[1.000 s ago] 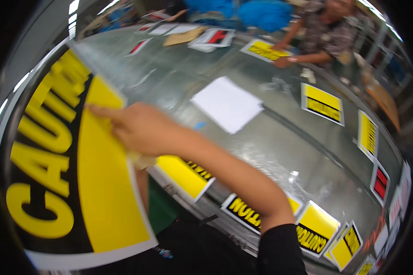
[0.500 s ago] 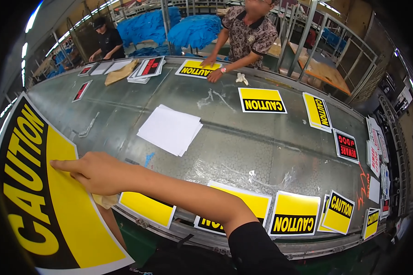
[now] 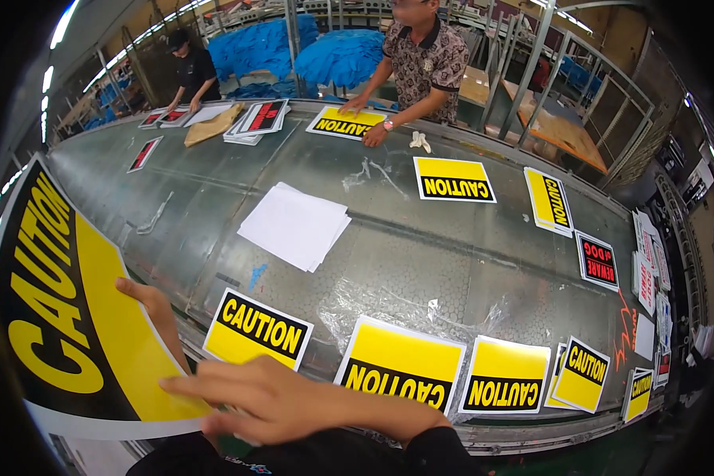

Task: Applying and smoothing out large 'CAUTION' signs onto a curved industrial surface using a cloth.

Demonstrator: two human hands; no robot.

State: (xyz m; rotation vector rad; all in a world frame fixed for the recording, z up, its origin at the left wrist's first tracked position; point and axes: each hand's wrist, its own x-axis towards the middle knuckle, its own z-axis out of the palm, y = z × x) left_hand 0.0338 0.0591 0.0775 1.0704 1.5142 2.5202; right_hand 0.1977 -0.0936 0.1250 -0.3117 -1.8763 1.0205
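A large yellow-and-black sign sheet (image 3: 111, 333) with a white border stands tilted up close to me at the left. My left hand (image 3: 152, 311) grips its right edge, thumb on the front and the other fingers hidden behind. My right hand (image 3: 266, 397) is at the sheet's lower right corner. Its fingers are stretched out, the index fingertip touching the yellow face. Just past my hands, another yellow-and-black sign (image 3: 260, 327) lies on the metal table (image 3: 389, 262). A further yellow-and-black sign (image 3: 404, 357) lies beyond my right forearm, which partly covers it.
A white sheet stack (image 3: 293, 226) sits mid-table. More yellow-and-black signs (image 3: 506, 374) line the near edge; a black-and-red sign (image 3: 597, 260) lies at right. Across the table, a person (image 3: 424, 63) has both hands on a sign (image 3: 345, 123). Another person (image 3: 192, 71) works far left.
My right hand has moved down and right along the sheet, from its middle to its lower corner. That uncovers my left hand and the near table sign. The sheet has tilted slightly.
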